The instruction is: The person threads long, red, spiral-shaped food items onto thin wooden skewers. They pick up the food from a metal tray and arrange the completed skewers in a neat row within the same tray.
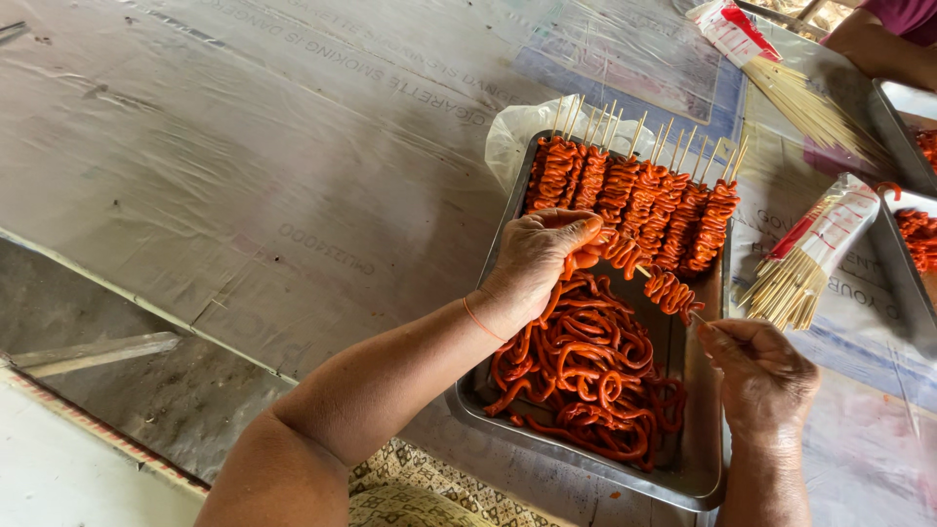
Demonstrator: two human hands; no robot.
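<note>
A metal tray (705, 459) holds a heap of orange-red marinated strips (586, 376) at its near end. A row of finished skewers (634, 195) lies across its far end. My left hand (539, 256) pinches a strip and pushes it along a thin bamboo skewer (656, 281) that carries folded strips. My right hand (763, 371) grips the skewer's bare lower end over the tray's right edge.
Two packets of bare bamboo sticks lie right of the tray, one near (805, 263) and one farther back (781, 78). Other metal trays (903, 244) with red strips sit at the right edge, by another person's arm (883, 44). A printed plastic sheet (293, 146) covers the table.
</note>
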